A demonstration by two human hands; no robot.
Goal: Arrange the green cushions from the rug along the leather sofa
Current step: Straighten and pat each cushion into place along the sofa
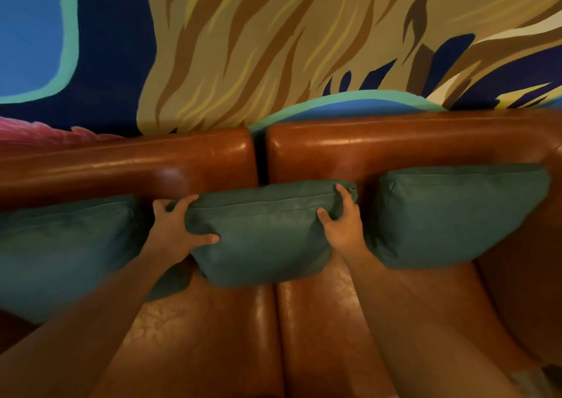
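Head view, looking down: three green cushions stand along the backrest of the leather sofa. The middle cushion sits over the seam where the two seat sections meet, leaning on the backrest with its zip edge up. The left hand has its grip clamped on the cushion's upper left corner, thumb across the front and fingers over the top. The right hand is clamped likewise on the upper right corner. Holding both corners probably allows the cushion to be squared up and centred.

The left cushion lies just beside the left hand; its corner tucks under the forearm and may crowd the placement. The right cushion stands near, apart from the middle one. A painted wall rises behind the sofa. No rug is in view.
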